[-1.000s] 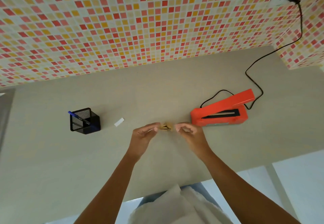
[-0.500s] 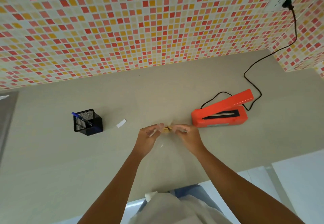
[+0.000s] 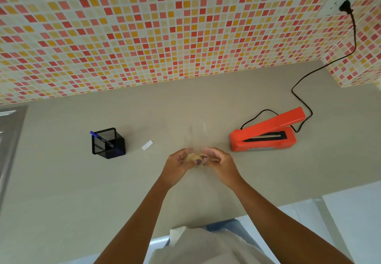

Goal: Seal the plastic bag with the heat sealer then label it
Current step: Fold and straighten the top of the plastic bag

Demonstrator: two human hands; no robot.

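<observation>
Both hands, left (image 3: 176, 166) and right (image 3: 221, 163), pinched a clear plastic bag (image 3: 196, 152) above the counter (image 3: 61, 191), between the white label (image 3: 147, 145) and the open orange heat sealer (image 3: 266, 134). A mesh pen holder (image 3: 108, 144) stood further left. The bag's blurred outline and tan contents were hard to make out.

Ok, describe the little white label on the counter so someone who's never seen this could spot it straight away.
Start at the beige counter under the tiled wall and find the black mesh pen holder at its left. Just right of that holder, between it and the hands, lies the label: a small flat strip, the only plain white thing on the counter.
</observation>
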